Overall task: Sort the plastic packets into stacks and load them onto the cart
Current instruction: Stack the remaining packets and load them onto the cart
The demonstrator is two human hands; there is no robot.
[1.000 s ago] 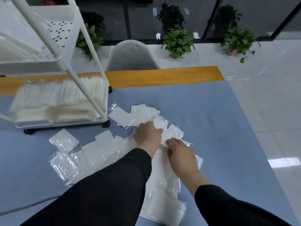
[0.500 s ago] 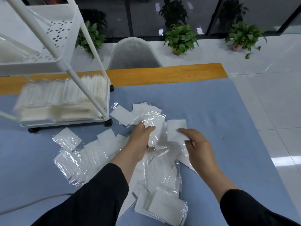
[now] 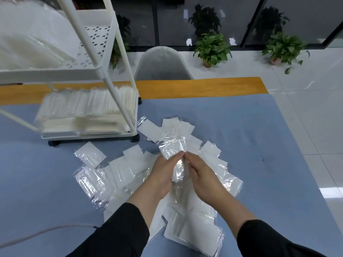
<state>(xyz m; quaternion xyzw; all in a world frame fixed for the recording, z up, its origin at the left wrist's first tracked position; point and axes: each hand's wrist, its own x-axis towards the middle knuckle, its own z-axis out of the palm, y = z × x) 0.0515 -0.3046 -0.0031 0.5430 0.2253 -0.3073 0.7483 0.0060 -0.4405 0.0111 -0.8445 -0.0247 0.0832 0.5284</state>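
Both hands' fingers (image 3: 178,156) pinch packets (image 3: 173,148); cart (image 3: 89,134) tray holds stacks (image 3: 85,108).

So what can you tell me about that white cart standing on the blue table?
The cart is a white tiered trolley, plastic or painted metal by its look, with slanted tubular posts and small black wheels. It stands at the far left of the blue table. Its bottom tray holds rows of white packets; the upper tray has a perforated floor and holds blurred clear plastic. Neither hand touches it.
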